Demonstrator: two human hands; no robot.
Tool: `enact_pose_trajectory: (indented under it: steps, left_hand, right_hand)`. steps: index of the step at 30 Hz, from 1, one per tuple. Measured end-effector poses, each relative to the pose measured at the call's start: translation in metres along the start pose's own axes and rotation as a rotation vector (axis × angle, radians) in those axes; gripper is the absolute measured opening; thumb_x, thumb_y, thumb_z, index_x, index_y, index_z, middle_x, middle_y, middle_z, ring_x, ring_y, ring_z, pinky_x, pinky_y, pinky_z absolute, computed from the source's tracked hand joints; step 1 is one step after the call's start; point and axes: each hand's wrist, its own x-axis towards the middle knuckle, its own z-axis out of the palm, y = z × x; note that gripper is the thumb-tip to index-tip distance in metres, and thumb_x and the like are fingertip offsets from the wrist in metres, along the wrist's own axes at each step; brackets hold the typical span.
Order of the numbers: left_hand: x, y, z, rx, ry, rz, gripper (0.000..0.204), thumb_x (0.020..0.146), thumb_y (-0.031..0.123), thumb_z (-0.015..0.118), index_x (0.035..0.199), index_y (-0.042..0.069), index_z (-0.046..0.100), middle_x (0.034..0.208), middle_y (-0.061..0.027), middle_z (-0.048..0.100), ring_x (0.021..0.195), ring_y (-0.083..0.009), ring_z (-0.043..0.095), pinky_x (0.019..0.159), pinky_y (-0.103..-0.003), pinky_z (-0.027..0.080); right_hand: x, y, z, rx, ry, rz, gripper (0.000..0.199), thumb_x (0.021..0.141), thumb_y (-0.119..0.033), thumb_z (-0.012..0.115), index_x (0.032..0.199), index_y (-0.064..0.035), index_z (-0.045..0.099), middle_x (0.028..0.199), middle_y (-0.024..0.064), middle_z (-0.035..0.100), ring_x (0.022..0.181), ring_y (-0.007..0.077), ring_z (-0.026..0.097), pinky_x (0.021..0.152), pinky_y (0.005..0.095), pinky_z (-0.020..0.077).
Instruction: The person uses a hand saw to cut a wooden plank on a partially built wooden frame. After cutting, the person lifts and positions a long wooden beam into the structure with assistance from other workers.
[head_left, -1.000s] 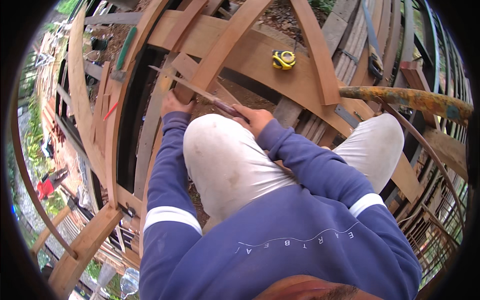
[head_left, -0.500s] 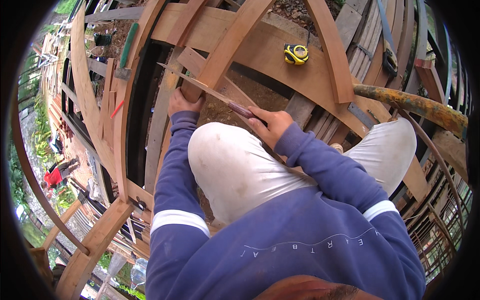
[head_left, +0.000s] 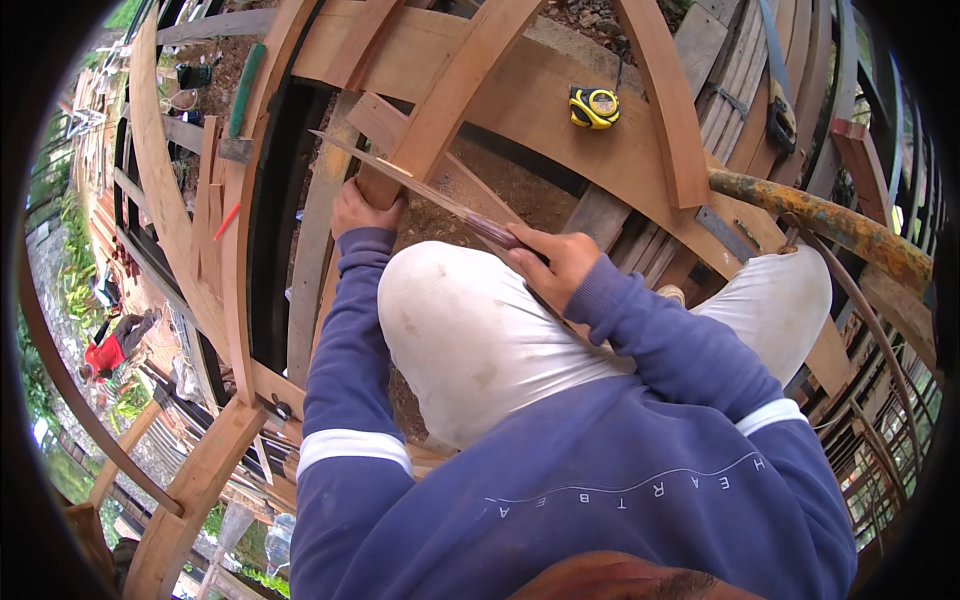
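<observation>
My right hand [head_left: 558, 265] is closed around the brown handle of a handsaw [head_left: 430, 193], whose narrow blade points up and to the left. The blade lies across a reddish wooden beam [head_left: 455, 95] close to its near end. A pale sliver of cut wood shows beside the blade. My left hand [head_left: 366, 208] is wrapped around the beam's end, just below the saw. My bent knee [head_left: 450, 335] in light trousers is below the beam. Whether the teeth have bitten deep into the wood cannot be made out.
A yellow tape measure [head_left: 594, 107] rests on a wide curved plank. To the left are a green-handled hammer [head_left: 247, 92] and a red pencil [head_left: 228, 221]. Another handsaw [head_left: 780, 120], a metal strip [head_left: 725, 233] and a rusty pipe [head_left: 835, 218] are right. Someone in red [head_left: 104, 356] is far left.
My right hand has drawn the saw back, down and to the right, across the beam. My left hand keeps its grip on the beam's end.
</observation>
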Motion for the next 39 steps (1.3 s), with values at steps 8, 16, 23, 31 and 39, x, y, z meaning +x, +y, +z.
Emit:
enact_pose_trajectory:
  steps: [8,16,23,31,39]
  left_hand:
    - [0.001,-0.002,0.0,0.029,0.023,0.034,0.078,0.066,0.051,0.086,0.123,0.005,0.059,0.117,-0.0178,0.066,0.11,-0.0374,0.063,0.095,-0.048,0.052]
    - [0.007,0.002,-0.004,-0.002,0.02,0.015,0.074,0.067,0.051,0.086,0.119,0.005,0.061,0.113,-0.0185,0.067,0.107,-0.0389,0.064,0.093,-0.049,0.052]
    - [0.012,-0.003,0.0,-0.024,0.029,0.029,0.07,0.066,0.048,0.087,0.115,0.004,0.061,0.109,-0.0206,0.066,0.104,-0.0407,0.064,0.091,-0.05,0.052]
    - [0.017,-0.003,-0.004,0.0,0.009,0.01,0.071,0.064,0.047,0.088,0.113,0.003,0.059,0.11,-0.0218,0.066,0.107,-0.0421,0.062,0.092,-0.05,0.051]
    - [0.015,-0.006,-0.005,-0.027,0.013,0.016,0.069,0.066,0.046,0.086,0.112,0.002,0.059,0.11,-0.0216,0.066,0.106,-0.042,0.062,0.092,-0.05,0.051]
  right_hand:
    - [0.015,0.008,0.006,0.018,-0.005,0.066,0.039,0.099,-0.025,0.066,0.131,-0.0025,0.067,0.085,0.0296,0.068,0.067,0.039,0.069,0.065,0.041,0.0536]
    - [0.015,0.0,-0.01,-0.009,-0.073,0.088,0.039,0.098,-0.022,0.067,0.13,0.0013,0.066,0.088,0.0314,0.068,0.067,0.0393,0.069,0.067,0.0385,0.0547]
    - [0.003,-0.006,-0.019,-0.028,-0.057,0.068,0.038,0.098,-0.022,0.067,0.129,0.0,0.068,0.091,0.0311,0.069,0.078,0.0415,0.072,0.072,0.0413,0.0565]
    - [0.007,-0.012,-0.021,-0.113,-0.062,0.043,0.039,0.099,-0.028,0.065,0.127,-0.0014,0.069,0.085,0.0275,0.07,0.076,0.0426,0.07,0.071,0.0451,0.0558]
    - [-0.002,-0.011,-0.02,-0.103,-0.053,0.051,0.039,0.099,-0.028,0.065,0.128,-0.0019,0.068,0.083,0.0278,0.068,0.075,0.0425,0.07,0.071,0.0456,0.0554]
